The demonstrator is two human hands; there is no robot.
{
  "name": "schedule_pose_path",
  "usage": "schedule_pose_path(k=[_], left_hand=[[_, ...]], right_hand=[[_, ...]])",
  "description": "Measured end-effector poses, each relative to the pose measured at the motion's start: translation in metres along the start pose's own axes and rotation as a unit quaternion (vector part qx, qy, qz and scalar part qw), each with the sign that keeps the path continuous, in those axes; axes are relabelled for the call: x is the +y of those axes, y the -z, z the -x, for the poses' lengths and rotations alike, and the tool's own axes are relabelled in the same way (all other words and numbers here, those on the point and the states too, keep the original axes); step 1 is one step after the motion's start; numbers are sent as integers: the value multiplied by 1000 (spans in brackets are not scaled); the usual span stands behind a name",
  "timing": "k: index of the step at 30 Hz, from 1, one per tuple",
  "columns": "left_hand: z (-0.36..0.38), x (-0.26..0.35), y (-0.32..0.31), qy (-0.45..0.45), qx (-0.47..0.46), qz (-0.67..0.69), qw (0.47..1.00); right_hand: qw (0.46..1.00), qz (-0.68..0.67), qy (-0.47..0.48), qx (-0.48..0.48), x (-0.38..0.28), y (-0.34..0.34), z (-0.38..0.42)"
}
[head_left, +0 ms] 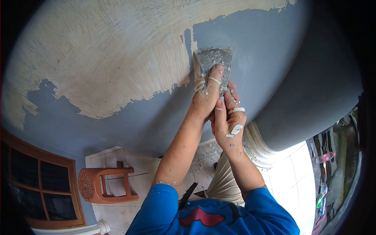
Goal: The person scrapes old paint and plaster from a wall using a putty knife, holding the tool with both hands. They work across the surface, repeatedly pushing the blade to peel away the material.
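Note:
A wide metal scraper (222, 55) is pressed against the wall, its grey blade dusted with paint flakes. My left hand (205, 94) is closed on it, with the thumb lying along the blade. Just below and to the right, my right hand (231, 119) is closed around the lower part of the scraper, where the handle is hidden by the fingers. Pale paint chips cling to both hands and forearms. The blade meets blue-grey paint (250, 47) beside a ragged edge of the bared cream patch (129, 58).
A brown plastic stool (89, 184) lies on its side on the white tiled floor (141, 192). To the right stands a dark grey round column (313, 86) with a white moulded base (256, 145). A wood-framed window (43, 184) is at lower left. Paint debris (205, 154) litters the tiles.

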State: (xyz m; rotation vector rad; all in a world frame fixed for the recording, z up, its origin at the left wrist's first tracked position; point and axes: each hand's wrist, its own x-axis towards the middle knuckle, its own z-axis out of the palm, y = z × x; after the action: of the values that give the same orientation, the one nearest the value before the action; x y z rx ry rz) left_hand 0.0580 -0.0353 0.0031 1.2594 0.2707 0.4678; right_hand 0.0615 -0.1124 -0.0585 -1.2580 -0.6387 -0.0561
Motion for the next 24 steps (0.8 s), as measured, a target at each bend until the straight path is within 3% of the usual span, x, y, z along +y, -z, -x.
schedule_pose_path(k=[1,3,6,9,12,14,16,17,24], left_hand=[[-1,3,1,17,-11,-1,1000],[-10,12,-3,-49,-15,-11,999],[-21,31,-10,-121,-28,-11,992],[-13,28,-7,-80,-20,-10,997],[6,-27,13,-56,42,1,998],[23,-60,29,6,91,29,995],[36,-72,35,34,145,68,986],[40,-76,38,47,174,87,980],[37,-84,54,29,199,78,976]], right_hand=[[999,-35,-30,3,-8,-2,-5],[997,-64,-44,-1,-17,-5,-15],[999,-43,-1,-7,-23,-7,-30],[999,-26,13,-19,-23,-5,-31],[994,-29,-77,-66,8,8,6],[994,8,-75,-82,46,11,34],[993,78,5,-85,55,10,46],[991,85,-14,-99,56,10,50],[986,51,-82,-133,66,-1,52]])
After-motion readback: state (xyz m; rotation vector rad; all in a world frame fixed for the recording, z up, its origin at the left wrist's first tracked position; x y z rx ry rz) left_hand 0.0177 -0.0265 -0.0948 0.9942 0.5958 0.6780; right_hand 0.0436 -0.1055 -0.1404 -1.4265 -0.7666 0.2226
